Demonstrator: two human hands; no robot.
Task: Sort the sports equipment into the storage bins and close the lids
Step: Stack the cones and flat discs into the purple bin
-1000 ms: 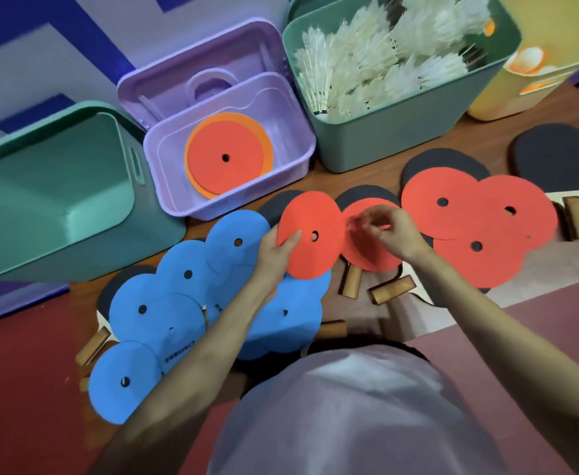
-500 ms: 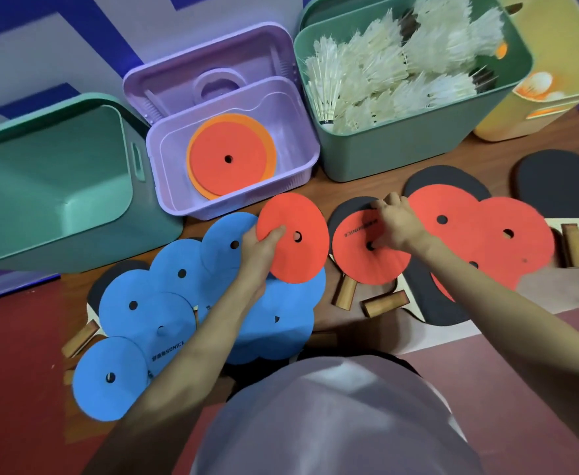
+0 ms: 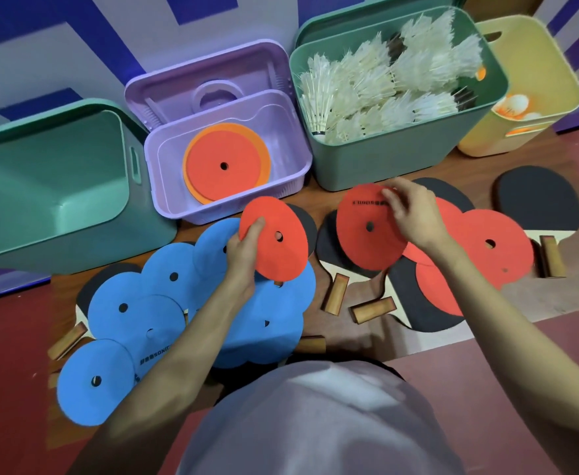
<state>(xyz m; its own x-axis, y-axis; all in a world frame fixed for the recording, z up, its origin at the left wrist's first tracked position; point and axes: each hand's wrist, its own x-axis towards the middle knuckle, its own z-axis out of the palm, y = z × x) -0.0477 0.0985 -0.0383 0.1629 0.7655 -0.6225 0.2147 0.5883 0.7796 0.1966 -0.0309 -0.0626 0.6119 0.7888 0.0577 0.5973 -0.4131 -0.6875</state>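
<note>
From where I watch, both bare forearms reach forward from the bottom edge. The left hand (image 3: 245,250) holds a flat red round disc with a centre hole (image 3: 276,246) by its left rim, thumb on top and fingers curled under, lifted and tilted above the spread of flat blue round discs (image 3: 144,313), just in front of the lilac plastic bin (image 3: 295,156). The right hand (image 3: 413,214) pinches the far edge of a second red holed disc with printed lettering (image 3: 363,228), raised over a black-faced table tennis paddle (image 3: 325,246). I cannot see the left fingertips behind their disc, nor how many red discs (image 3: 497,248) are stacked under the right wrist. Inside the lilac bin a red disc lies on an orange one (image 3: 226,162), and the bin's lid (image 3: 209,80) stands open behind it. The big green bin of white feather shuttlecocks (image 3: 384,156) stands to the right; beside it the yellow bin (image 3: 538,90) holds orange and white balls, mostly cut off. An empty teal bin (image 3: 58,186) runs out of frame at the left. Several paddles are buried, showing only wooden handles (image 3: 372,308). Everything sits on a brown wooden floor (image 3: 349,334) bordered by red matting (image 3: 7,371), against a white wall with blue shapes (image 3: 75,36). A pale grey garment on the person (image 3: 315,423) blocks the lower centre.
</note>
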